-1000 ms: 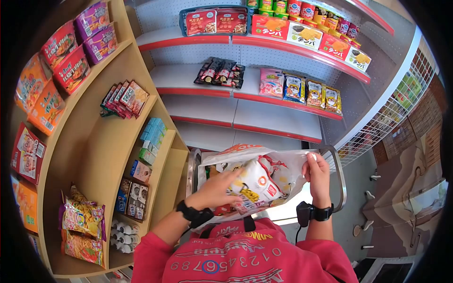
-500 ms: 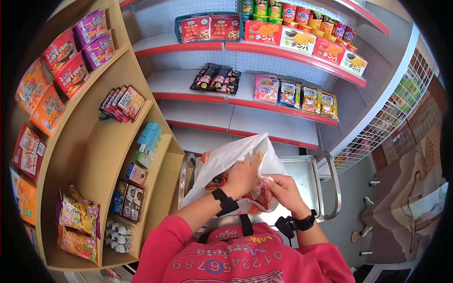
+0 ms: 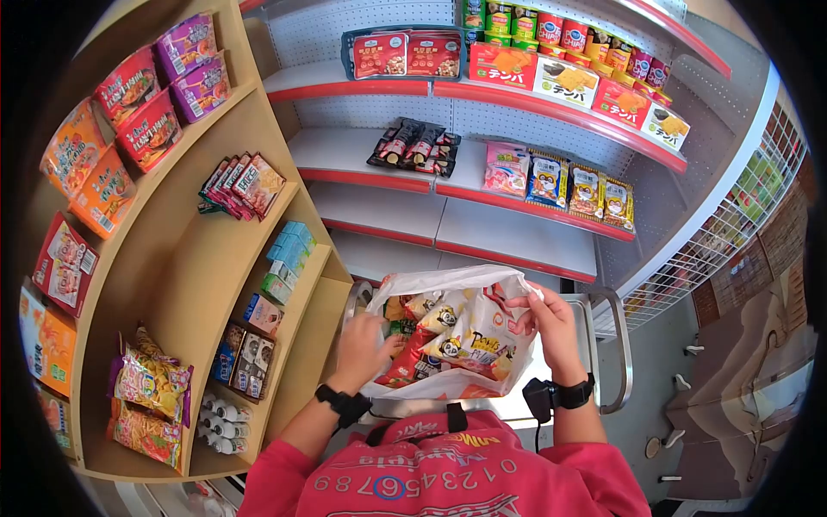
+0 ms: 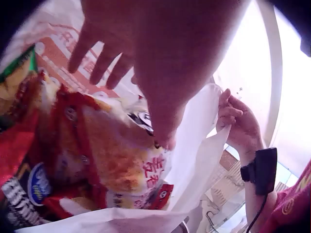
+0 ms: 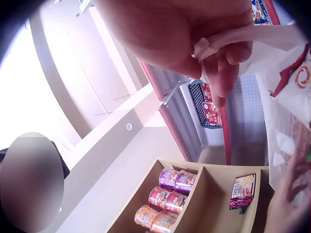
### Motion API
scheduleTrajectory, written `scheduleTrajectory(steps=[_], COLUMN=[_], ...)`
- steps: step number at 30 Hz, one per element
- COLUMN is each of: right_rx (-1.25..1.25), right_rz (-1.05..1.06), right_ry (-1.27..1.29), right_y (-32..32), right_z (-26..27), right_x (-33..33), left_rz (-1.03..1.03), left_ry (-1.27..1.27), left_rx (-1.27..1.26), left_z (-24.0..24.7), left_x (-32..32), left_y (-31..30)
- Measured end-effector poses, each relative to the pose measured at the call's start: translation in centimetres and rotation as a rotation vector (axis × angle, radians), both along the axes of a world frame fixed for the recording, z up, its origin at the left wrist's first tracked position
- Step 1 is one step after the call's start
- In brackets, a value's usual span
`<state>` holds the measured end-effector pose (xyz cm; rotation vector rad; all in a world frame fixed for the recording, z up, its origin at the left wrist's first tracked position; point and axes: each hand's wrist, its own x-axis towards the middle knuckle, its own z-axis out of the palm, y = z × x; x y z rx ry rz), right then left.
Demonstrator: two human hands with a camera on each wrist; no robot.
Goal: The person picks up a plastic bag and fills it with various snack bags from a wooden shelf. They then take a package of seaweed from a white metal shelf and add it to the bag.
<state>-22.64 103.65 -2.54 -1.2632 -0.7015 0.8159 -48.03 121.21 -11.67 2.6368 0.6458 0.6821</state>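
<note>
Fingers on the left hand [image 3: 357, 353] are spread wide and fairly straight, gripping nothing. From my end, they sit at the left side of the white plastic bag [image 3: 431, 387], over a red-and-golden packet [image 4: 119, 155] in the left wrist view. Contact with rim or packet: can't tell.

Right hand [image 3: 553, 323] pinches the bag's rim at the far right corner. Right wrist view shows thin white film between thumb and fingers, so I call that hold narrow and good.

Bag stands upright on the silver metal cart [image 3: 628, 362], mouth up and open. Inside I get a white packet with yellow and dark print [image 3: 487, 345] to the right, a glossy red packet [image 3: 415, 349] left of it, more packets behind. Pale wooden shelf unit [image 3: 194, 284] is to the left, red-edged metal shelving [image 3: 379, 177] on the far side.

My read on the step: mouth held open, packets being settled or checked. Next move calls for the right pinch to stay up while the left either takes the rim or goes in flat to press contents level. Risks I'd watch: film slipping out of the pinch, near rim folding in, left fingers snagging plastic.
</note>
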Motion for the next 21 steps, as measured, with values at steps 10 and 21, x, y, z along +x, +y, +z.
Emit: scheduleTrajectory(steps=[10, 21], right_rx=[0.044, 0.098], right_rz=[-0.208, -0.627], right_ry=[-0.117, -0.291], right_y=[-0.9, -1.9], right_z=[0.1, 1.6], right_x=[1.9, 6.9], left_rz=[0.478, 0.220], left_ry=[0.384, -0.213], left_rx=[-0.496, -0.696], left_z=[-8.9, 5.8], left_x=[-8.3, 1.0], left_y=[3.8, 4.4])
